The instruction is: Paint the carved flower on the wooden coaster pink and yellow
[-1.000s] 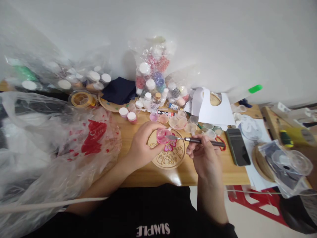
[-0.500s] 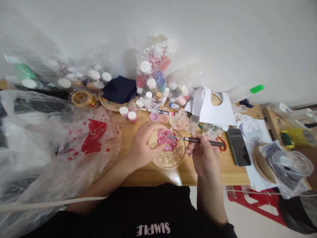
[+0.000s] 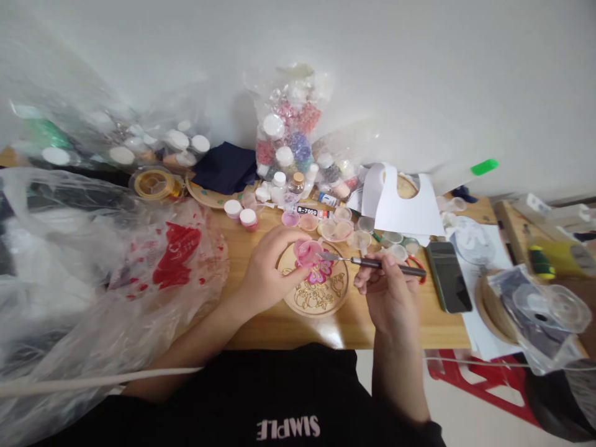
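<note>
Between the thumb and fingers of my left hand (image 3: pixel 274 268) is a small clear cup (image 3: pixel 307 253) with pink stuff in it, tilted above a round wooden plaque (image 3: pixel 321 302). Gold outlines cover the plaque, and a pink-filled flower (image 3: pixel 320 273) shows on it, partly hidden by the cup. My right hand (image 3: pixel 390 288) grips the dark handle of a small palette knife (image 3: pixel 370 263). Its metal blade points left, with the tip at the cup's right rim; whether it touches the cup I cannot tell.
Several small cups (image 3: pixel 342 231) stand behind the plaque beside a B-7000 glue tube (image 3: pixel 311 212). Two white-lidded jars (image 3: pixel 248 218) are further left. A phone (image 3: pixel 448 277) lies at the right. Crumpled plastic (image 3: pixel 93 261) spreads over the left side; bagged jars (image 3: pixel 291 136) stand by the wall.
The palette knife has drawn slightly right, its blade moving from inside the cup to the rim. The cup has tipped a little and shifted slightly left.
</note>
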Motion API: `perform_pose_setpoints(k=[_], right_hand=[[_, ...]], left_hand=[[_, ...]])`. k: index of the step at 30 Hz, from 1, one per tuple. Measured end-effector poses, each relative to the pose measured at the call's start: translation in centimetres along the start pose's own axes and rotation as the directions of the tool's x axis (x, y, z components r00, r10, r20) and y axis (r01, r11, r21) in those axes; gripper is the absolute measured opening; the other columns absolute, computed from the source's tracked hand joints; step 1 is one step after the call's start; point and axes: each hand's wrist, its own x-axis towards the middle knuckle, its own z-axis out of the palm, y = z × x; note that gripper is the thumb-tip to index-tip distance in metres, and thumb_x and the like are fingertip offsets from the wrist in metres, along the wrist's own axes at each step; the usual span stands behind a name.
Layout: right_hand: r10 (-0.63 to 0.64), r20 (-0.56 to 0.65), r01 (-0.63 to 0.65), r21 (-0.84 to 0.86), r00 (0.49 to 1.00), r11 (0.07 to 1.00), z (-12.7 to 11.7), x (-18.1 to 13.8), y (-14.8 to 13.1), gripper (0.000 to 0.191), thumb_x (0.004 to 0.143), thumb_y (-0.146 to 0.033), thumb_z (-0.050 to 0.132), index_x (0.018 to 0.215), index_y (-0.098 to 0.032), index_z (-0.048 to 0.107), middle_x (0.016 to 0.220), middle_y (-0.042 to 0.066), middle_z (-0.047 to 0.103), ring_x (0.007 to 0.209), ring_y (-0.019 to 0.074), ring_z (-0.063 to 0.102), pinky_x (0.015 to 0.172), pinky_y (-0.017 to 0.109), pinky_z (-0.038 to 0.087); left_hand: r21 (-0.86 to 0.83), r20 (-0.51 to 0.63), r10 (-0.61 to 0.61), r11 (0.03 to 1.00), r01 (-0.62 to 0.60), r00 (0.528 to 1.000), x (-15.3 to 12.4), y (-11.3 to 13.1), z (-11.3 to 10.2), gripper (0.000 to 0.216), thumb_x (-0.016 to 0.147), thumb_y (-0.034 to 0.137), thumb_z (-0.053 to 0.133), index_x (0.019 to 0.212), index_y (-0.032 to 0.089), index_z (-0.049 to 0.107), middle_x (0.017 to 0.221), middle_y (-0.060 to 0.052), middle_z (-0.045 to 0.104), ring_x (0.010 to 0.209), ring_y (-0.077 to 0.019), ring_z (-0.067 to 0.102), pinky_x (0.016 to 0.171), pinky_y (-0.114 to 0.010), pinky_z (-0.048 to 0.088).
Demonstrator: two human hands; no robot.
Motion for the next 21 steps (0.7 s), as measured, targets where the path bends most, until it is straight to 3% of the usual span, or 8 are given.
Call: perform_pose_setpoints(k=[10, 16, 21], right_hand=[[-0.021, -0.037, 0.021, -0.014, 0.999, 1.0, -0.8, -0.1, -0.1, 0.03, 0.077, -0.048, 0.087, 0.077, -0.019, 0.079, 0.051, -0.002, 0.067, 0.041, 0.0084, 0.059, 0.035, 0.015, 0.042], [-0.047, -0.035, 0.048, 0.003, 0.998, 0.999, -1.3, 0.0, 0.1, 0.028, 0.081, -0.046, 0.084, 0.078, -0.018, 0.077, 0.052, -0.002, 0.067, 0.041, 0.0086, 0.059, 0.036, 0.015, 0.043], [0.011, -0.018, -0.009, 0.067, 1.0, 0.998, -1.9, 0.4, 0.2, 0.028, 0.075, -0.045, 0.087, 0.075, -0.018, 0.078, 0.051, -0.002, 0.067, 0.04, 0.0085, 0.059, 0.035, 0.015, 0.043]], left_hand=[[0.016, 0.011, 0.017, 1.0, -0.017, 1.0, 0.1, -0.1, 0.1, 0.027, 0.085, 0.011, 0.067, 0.11, 0.022, 0.062, 0.104, -0.004, 0.074, 0.099, -0.0195, 0.071, 0.088, -0.033, 0.058], [0.015, 0.026, -0.036, 0.999, 0.036, 0.999, -0.1, -0.1, 0.2, 0.03, 0.082, 0.009, 0.067, 0.109, 0.022, 0.062, 0.105, -0.003, 0.074, 0.1, -0.0195, 0.071, 0.09, -0.033, 0.057], [0.038, 0.047, -0.115, 0.993, 0.114, 0.992, -0.4, -0.7, 0.6, 0.03, 0.081, 0.008, 0.065, 0.108, 0.021, 0.06, 0.103, -0.003, 0.074, 0.097, -0.0192, 0.071, 0.088, -0.033, 0.057]])
